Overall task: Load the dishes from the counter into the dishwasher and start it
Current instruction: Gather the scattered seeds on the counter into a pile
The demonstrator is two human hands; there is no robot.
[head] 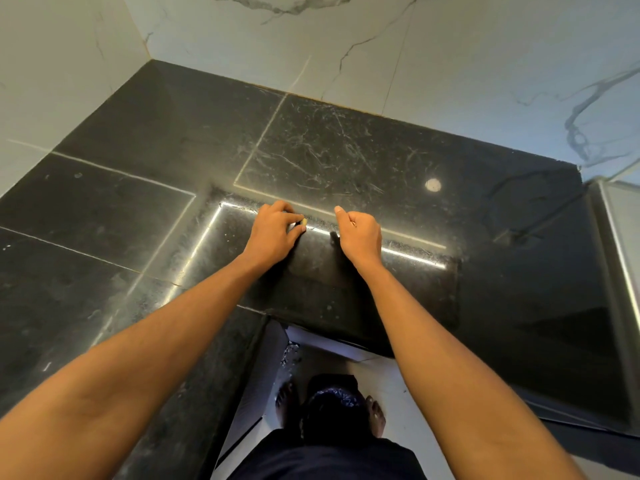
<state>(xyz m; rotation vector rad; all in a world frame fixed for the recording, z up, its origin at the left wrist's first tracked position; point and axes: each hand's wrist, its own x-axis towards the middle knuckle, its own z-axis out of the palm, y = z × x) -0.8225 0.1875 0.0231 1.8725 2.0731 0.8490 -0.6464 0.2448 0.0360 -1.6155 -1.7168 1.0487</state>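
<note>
Black stone counter [329, 150]: L-shaped top with pale grout seams, filling the middle of the view from 9 o'clock round to 3 o'clock. Glossy and scuffed, with a bright strip of reflected light across the centre and a round light spot [433, 185] toward 2 o'clock.

Left hand [273, 233]: at centre, just to the 9 o'clock side. Low over the counter, fingers curled, fingertips and thumb pinching a small pale-yellow bit [303, 222]; kind of bit not discernible.

Right hand [360, 233]: at centre, just to the 3 o'clock side, near the left hand but apart from it. Clenched into a loose fist with thumb pointing toward 12 o'clock, nothing visible in it. Contact with the counter not discernible.

Wall tiles [450, 46]: white marble with grey veins, from 10 o'clock to 2 o'clock, meeting in a corner at 11 o'clock.

Steel-edged unit [620, 244]: at 3 o'clock, against the counter end; type not discernible.

Bare feet [375, 414]: at 6 o'clock on a pale floor [394, 379], beside a dark garment [329, 455].
</note>
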